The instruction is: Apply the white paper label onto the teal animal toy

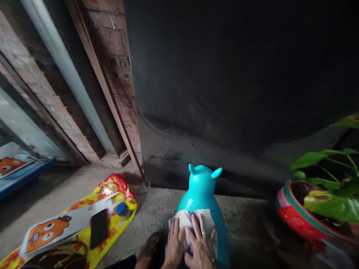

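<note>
The cloth (206, 214) lies over the toy (200, 191), left hand (174, 242) flat on it, fingers close together, right hand (198, 244) flat too, fingers spread. Just beyond stands a board (224, 86); leftward, a phone (99, 228) on a bag (115, 228); rightward, a pot (291, 213).

Turquoise inflatable animal (202, 183): bottom cropped, back partly hidden by cloth (206, 216). Cloth's middle covered by left hand (174, 241) and right hand (198, 244). Left of animal: brown item (60, 259) cropped, can't ID. Right: plant (331, 203) cropped, pale item (336, 256) blurred.

A grey floor (157, 205) bears a yellow printed sheet (117, 226) and a turquoise inflatable animal (198, 198).
</note>
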Available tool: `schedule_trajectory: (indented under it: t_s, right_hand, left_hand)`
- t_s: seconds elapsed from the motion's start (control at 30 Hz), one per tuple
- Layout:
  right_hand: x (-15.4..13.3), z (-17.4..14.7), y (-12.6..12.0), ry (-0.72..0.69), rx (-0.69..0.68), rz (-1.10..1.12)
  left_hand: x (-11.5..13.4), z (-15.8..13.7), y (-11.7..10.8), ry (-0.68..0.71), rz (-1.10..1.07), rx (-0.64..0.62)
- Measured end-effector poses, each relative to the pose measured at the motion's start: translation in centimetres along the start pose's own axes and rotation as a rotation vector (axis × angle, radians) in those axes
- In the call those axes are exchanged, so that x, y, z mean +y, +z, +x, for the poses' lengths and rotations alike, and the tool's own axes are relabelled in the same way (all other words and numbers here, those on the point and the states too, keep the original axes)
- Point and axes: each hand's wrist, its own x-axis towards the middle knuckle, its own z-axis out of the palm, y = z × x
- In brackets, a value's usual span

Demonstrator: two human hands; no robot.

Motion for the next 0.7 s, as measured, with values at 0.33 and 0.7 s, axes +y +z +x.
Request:
schedule_trajectory:
  t_s: [0.33,0.7]
  right_hand:
    - [0.2,4.1,-1.4,-0.033,0.135,0.033]
    - [2.1,-2.4,7.4,-0.071,0.62,-0.288]
  left_hand:
    - [2.0,5.5,-0.5,0.016,-0.053,-0.059]
    - [-1.2,-3.7,-0.2,0.25,0.146,0.054]
